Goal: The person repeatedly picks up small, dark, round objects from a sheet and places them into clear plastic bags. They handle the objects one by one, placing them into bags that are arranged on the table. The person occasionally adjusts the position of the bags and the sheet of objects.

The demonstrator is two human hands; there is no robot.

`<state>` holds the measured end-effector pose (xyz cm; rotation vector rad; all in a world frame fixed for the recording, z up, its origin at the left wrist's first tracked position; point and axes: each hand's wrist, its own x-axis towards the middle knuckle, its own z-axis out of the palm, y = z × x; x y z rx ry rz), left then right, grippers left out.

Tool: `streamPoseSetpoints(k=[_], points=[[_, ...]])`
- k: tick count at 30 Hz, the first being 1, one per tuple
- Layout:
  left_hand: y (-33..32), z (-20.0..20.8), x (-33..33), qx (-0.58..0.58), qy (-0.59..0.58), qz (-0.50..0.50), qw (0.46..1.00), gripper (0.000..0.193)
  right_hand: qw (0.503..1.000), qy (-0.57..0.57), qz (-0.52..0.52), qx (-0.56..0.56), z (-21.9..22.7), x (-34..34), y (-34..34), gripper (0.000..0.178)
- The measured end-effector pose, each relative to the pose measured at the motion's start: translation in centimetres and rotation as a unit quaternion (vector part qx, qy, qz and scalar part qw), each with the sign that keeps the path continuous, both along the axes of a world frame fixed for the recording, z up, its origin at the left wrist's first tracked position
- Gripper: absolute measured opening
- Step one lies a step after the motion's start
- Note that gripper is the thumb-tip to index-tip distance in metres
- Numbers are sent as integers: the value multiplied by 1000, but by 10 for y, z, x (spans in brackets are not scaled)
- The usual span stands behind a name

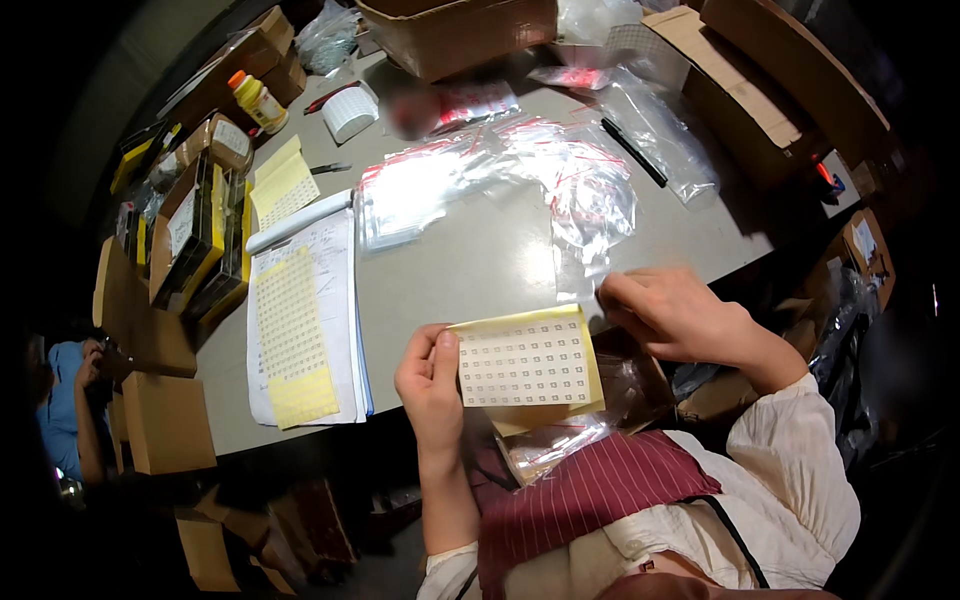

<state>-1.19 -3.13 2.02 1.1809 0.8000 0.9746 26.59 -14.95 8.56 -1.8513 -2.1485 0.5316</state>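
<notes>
My left hand (430,385) pinches the left edge of a yellow-backed sheet of small square labels (522,362), held just in front of the table's near edge. To its right, my right hand (668,315) is closed with curled fingers; whatever the fingertips hold, if anything, is hidden or too small to make out. Those fingertips are close to a clear bag (578,285) at the table edge. Beyond it, clear zip bags with red strips (590,195) lie spread in an arc. On the left is a paper pad (345,340) with another label sheet (295,325) lying on it.
A black marker (635,152) lies beside a long clear plastic bag (665,130). Cardboard boxes (460,40) stand along the far side. Toward the left are an orange-capped bottle (257,102), a label roll (350,112) and black-and-yellow boxes (205,220). Another person's blue sleeve (65,375) shows at far left.
</notes>
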Motion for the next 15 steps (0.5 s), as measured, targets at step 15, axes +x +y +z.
streamPoseSetpoints(k=[15], points=[[1,-2,-24,20,-42,71,996,20,970,-83,-61,220,-53,32,35,21]])
